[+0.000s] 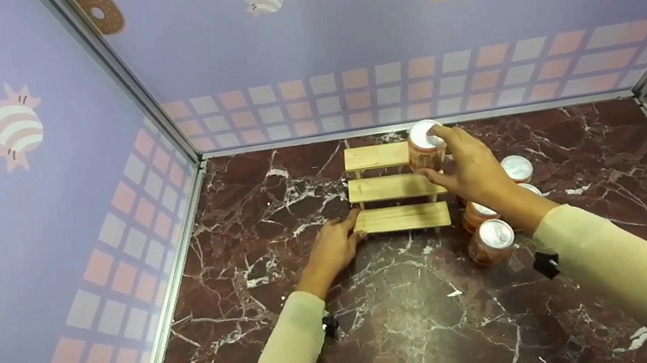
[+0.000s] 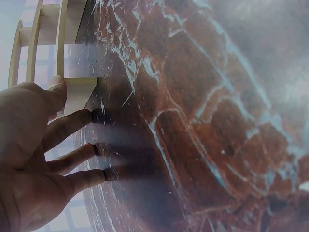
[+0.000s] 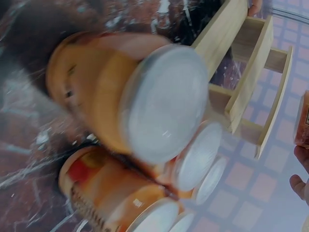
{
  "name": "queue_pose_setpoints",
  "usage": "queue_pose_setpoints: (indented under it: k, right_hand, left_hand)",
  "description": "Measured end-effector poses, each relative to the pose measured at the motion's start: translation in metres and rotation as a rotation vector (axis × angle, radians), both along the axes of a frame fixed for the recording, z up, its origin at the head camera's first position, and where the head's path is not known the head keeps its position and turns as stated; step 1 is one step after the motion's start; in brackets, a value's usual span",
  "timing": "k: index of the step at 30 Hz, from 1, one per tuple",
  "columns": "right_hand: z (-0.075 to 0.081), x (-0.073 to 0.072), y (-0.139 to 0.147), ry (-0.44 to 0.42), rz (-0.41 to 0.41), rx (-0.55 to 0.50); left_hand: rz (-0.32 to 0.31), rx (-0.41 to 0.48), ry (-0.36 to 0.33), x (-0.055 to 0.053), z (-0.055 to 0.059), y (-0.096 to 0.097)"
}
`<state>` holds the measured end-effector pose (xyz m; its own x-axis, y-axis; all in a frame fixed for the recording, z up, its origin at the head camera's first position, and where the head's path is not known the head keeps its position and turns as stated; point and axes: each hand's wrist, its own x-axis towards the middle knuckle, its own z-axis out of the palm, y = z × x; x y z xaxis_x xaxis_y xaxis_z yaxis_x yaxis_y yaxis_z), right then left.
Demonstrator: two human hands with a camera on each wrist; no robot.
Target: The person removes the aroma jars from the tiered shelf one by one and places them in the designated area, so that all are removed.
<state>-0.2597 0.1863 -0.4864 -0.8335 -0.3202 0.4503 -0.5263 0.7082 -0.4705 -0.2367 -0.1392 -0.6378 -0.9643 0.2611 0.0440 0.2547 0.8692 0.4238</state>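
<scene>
A can (image 1: pixel 427 152) with a silvery lid is in my right hand (image 1: pixel 474 165), gripped between the thumb and fingers. It overlaps the right part of the top step of a three-step wooden rack (image 1: pixel 400 219) in the head view. At the right edge of the right wrist view, part of the same can (image 3: pixel 303 121) shows beside the fingers. My left hand (image 1: pixel 332 246) holds the left end of the rack's lowest step between thumb and forefinger. In the left wrist view, its other fingers (image 2: pixel 79 159) reach down to the tabletop.
Several more orange-labelled cans with pale lids stand right of the rack, the nearest can (image 1: pixel 491 244) at the front. Everything rests on a dark red marbled tabletop (image 1: pixel 416 319). A lilac back wall (image 1: pixel 341 29) and a left wall (image 1: pixel 71 208) enclose it.
</scene>
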Motion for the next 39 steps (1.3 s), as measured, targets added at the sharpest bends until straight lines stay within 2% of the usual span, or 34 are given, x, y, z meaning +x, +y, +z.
queue_pose_setpoints:
  k: [2,4,6,8,9,11,13,14,16,17,20,21,24,32,33,38,39]
  right_hand:
    - [-0.002,0.003,0.006,0.016,0.004,-0.001]
    - [-0.004,0.007,0.012,0.031,0.007,-0.001]
    - [-0.006,0.010,0.018,0.044,0.013,-0.002]
    - [-0.007,0.013,0.023,0.051,0.019,-0.008]
    - [-0.008,0.015,0.026,0.054,0.021,-0.011]
    - [-0.009,0.018,0.030,0.056,0.021,-0.016]
    - [-0.011,0.021,0.034,0.054,0.017,-0.020]
    - [-0.012,0.022,0.036,0.055,0.013,-0.020]
    - [-0.014,0.025,0.040,0.063,0.007,-0.017]
    - [-0.015,0.027,0.042,0.068,0.004,-0.013]
    - [-0.016,0.031,0.048,0.085,0.000,-0.002]
    - [-0.017,0.033,0.050,0.088,-0.003,0.001]
    - [-0.017,0.038,0.055,0.084,-0.012,0.007]
    - [-0.020,0.050,0.070,0.086,-0.028,-0.013]
    - [-0.021,0.052,0.072,0.083,-0.035,-0.015]
    - [-0.020,0.062,0.080,0.034,-0.086,-0.024]
    - [-0.020,0.064,0.082,0.024,-0.095,-0.026]
  left_hand:
    - [0.001,0.003,-0.011,-0.004,-0.008,-0.001]
    - [0.003,0.002,0.006,-0.001,-0.003,0.000]
    - [-0.006,0.014,0.007,0.005,0.011,0.001]
    - [-0.011,0.019,-0.017,0.012,0.031,0.004]
    - [-0.014,0.021,-0.014,0.014,0.034,0.005]
    - [-0.016,0.040,-0.011,0.010,0.024,0.003]
    - [-0.012,0.036,0.007,0.001,0.003,-0.001]
    - [-0.015,0.021,0.022,0.001,0.001,-0.003]
    - [-0.016,0.028,0.059,-0.005,-0.017,-0.008]
    - [-0.021,0.006,0.067,-0.007,-0.021,-0.009]
    - [-0.019,-0.010,0.058,0.002,0.000,-0.006]
    - [-0.014,-0.002,0.052,0.000,-0.001,-0.005]
    - [-0.009,0.021,-0.005,0.007,0.022,0.000]
    - [-0.014,0.019,0.030,-0.009,-0.013,-0.005]
    - [-0.006,0.020,0.010,-0.008,-0.010,-0.002]
    - [-0.003,0.069,-0.005,-0.009,-0.016,-0.002]
    - [-0.008,0.061,-0.009,-0.008,-0.011,-0.002]
